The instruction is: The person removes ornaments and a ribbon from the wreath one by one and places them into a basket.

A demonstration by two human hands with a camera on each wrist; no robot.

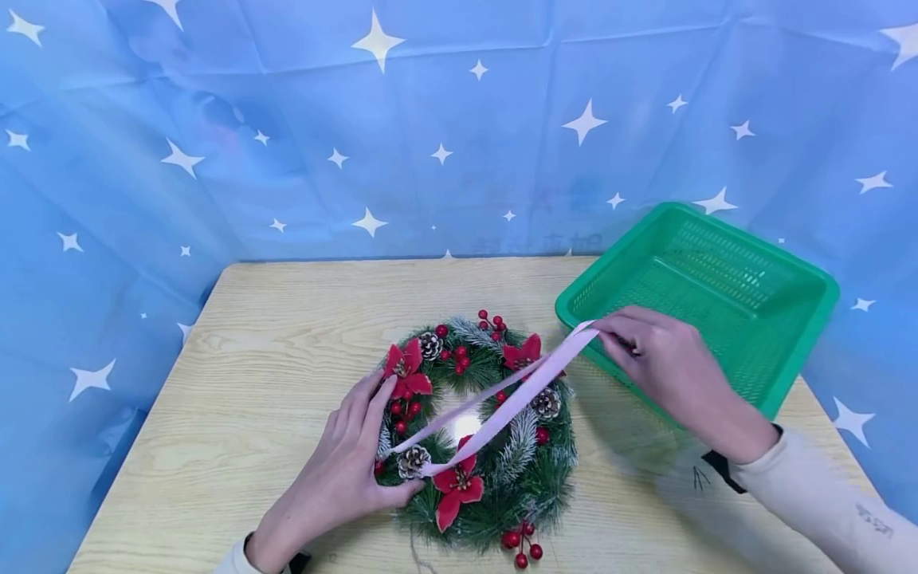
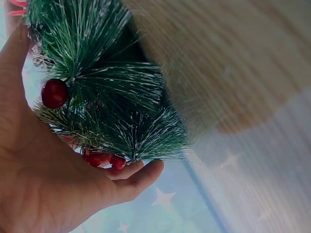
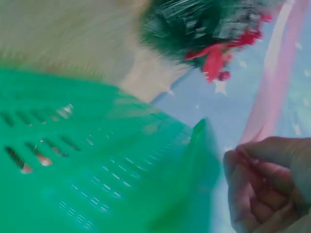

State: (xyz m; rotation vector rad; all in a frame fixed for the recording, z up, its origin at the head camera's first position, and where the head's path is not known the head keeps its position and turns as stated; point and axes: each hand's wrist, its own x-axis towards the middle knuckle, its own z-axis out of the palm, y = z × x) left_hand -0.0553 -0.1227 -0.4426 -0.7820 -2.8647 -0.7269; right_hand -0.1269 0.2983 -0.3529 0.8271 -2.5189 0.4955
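Observation:
A green wreath (image 1: 541, 486) with red flowers, red berries and pinecones lies on the table. My left hand (image 1: 344, 454) grips its left side, thumb near the front and fingers along the outer edge. In the left wrist view the fingers (image 2: 141, 179) curl beneath the green needles and a red berry (image 2: 55, 93). A pale pink ribbon (image 1: 512, 402) loops around the wreath's left part and stretches in two strands up to the right. My right hand (image 1: 663, 367) pinches its far end between thumb and fingers, above the green basket's near rim. The ribbon (image 3: 272, 82) shows taut in the right wrist view.
A green plastic basket (image 1: 570, 299) with slotted walls stands at the table's back right, close to the right forearm. The pale wooden table (image 1: 237, 383) ends at a blue curtain (image 1: 430, 104) with white stars.

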